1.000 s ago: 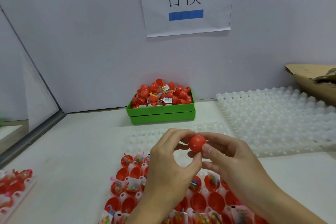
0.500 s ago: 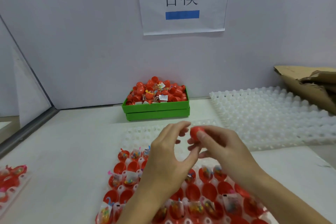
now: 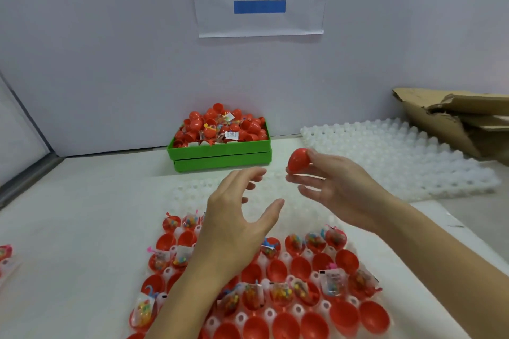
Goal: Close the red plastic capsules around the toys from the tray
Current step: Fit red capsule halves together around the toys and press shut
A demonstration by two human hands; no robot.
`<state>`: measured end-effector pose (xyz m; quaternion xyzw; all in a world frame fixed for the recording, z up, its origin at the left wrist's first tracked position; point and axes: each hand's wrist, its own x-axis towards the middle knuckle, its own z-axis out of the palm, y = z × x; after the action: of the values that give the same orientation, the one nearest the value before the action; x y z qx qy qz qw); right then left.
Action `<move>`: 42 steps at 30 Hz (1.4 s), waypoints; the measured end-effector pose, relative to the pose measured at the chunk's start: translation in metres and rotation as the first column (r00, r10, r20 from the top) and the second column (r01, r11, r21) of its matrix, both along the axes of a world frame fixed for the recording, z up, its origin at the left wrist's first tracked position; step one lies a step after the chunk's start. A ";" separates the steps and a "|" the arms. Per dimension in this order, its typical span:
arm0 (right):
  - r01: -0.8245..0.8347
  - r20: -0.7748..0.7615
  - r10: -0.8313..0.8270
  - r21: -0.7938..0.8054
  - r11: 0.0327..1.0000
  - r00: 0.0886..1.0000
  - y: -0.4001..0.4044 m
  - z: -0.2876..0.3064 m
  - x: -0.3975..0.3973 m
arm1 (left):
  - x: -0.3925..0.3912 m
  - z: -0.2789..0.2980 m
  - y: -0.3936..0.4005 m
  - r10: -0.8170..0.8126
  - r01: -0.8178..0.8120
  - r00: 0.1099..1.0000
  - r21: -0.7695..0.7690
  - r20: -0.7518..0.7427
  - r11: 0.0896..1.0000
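My right hand [image 3: 337,187] pinches a closed red capsule [image 3: 298,160] between thumb and fingertips, held above the table toward the green box. To its left my left hand [image 3: 239,215] hovers with spread fingers and holds nothing. Below both hands lies a white tray [image 3: 192,192] whose near rows hold several open red capsule halves [image 3: 278,270], some with bagged toys [image 3: 332,282] in them. The tray's far rows are bare.
A green box [image 3: 220,154] heaped with red capsules stands against the back wall. More white trays [image 3: 399,159] lie at the right, with torn cardboard [image 3: 454,118] behind. Another tray with capsules [image 3: 5,256] shows at the left edge.
Both hands held the capsule together before. Now my left hand has let go and spread, and my right hand has carried the closed capsule up and to the right.
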<state>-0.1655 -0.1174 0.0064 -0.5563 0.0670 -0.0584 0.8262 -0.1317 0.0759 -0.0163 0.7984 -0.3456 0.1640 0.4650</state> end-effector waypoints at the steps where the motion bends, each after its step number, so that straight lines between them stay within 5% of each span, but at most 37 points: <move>1: 0.036 -0.004 -0.036 0.044 0.998 0.999 -0.009 0.001 0.007 | -0.001 0.001 0.000 -0.003 0.003 1.000 -0.007 -0.004 1.000; 7: 0.305 -0.034 -0.307 0.256 0.917 0.951 -0.092 0.012 0.054 | -0.004 0.000 -0.003 -0.023 0.023 1.000 -0.008 0.009 1.000; 13: 0.688 -0.162 -0.680 0.333 0.645 0.715 -0.190 0.047 0.100 | 0.006 -0.008 -0.009 0.017 -0.016 0.991 -0.006 0.130 1.000; 18: 0.760 -0.194 -0.821 0.535 0.370 0.536 -0.242 0.072 0.104 | 0.013 -0.010 -0.011 0.034 -0.034 0.980 0.000 0.196 0.999; 21: 0.684 -0.184 -0.827 0.670 0.290 0.531 -0.248 0.059 0.104 | 0.017 -0.010 -0.014 0.037 -0.040 0.984 0.013 0.174 0.999; 26: 0.687 -0.126 -0.689 0.315 0.655 0.714 -0.206 0.020 0.097 | 0.016 -0.008 -0.016 0.079 -0.090 0.972 0.042 0.222 0.995; 31: 0.448 -0.021 -0.478 -0.316 0.836 0.878 -0.136 -0.003 0.067 | 0.014 -0.002 -0.010 0.059 -0.080 0.977 0.096 0.206 0.992; 36: 0.151 0.050 -0.186 -0.797 0.585 0.981 -0.075 -0.009 0.028 | 0.014 0.001 0.004 0.079 -0.078 0.997 0.175 0.001 0.981; 42: 0.163 0.156 -0.053 -0.891 0.424 0.986 -0.022 -0.013 -0.009 | 0.028 0.010 0.027 0.205 -0.197 0.979 0.246 -0.009 0.949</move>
<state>-0.1741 -0.1391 -0.0065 -0.9015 0.0182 -0.1667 0.3990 -0.1039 0.1032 -0.0059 0.8831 -0.2720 0.1531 0.3503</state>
